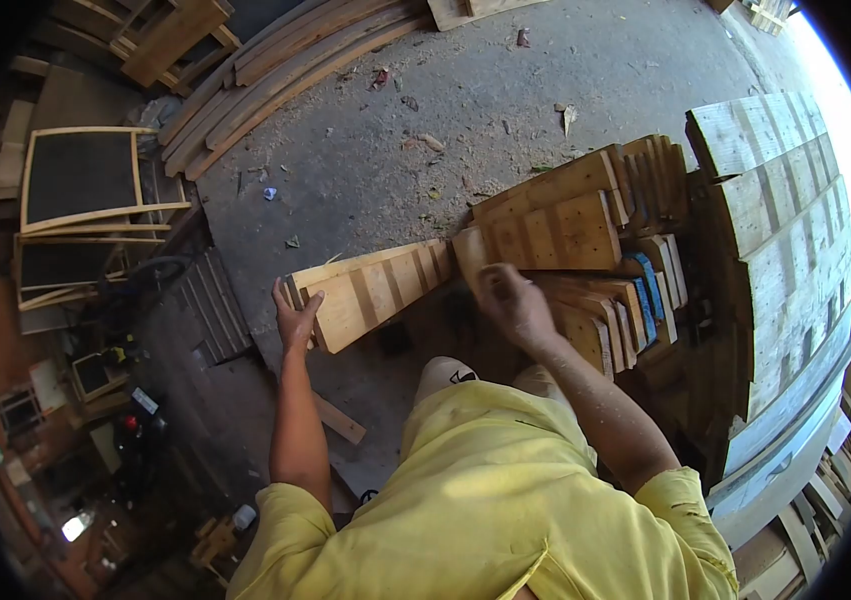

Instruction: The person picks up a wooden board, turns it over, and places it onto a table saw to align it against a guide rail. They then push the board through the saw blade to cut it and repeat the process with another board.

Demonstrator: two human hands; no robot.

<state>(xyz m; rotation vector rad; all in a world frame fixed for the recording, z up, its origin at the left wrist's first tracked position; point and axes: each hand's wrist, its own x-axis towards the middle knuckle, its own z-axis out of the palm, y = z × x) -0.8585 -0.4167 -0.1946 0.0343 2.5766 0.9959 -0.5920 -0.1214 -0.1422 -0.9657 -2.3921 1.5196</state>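
My left hand is wrapped round the near-left end of a pale wooden board with darker cross stripes, its thumb on the top face. At least one more board edge shows behind it. My right hand is closed, its fingers curled together beside the far end of that board and a short piece of wood. Whether it pinches anything small is hidden. Just beyond my right hand lies a stack of similar striped boards, some with blue-painted ends.
Large weathered panels stand stacked on the right. Long planks lie at the upper left, near dark framed screens. Wood shavings and scraps litter the concrete floor. A loose wood offcut lies by my left forearm.
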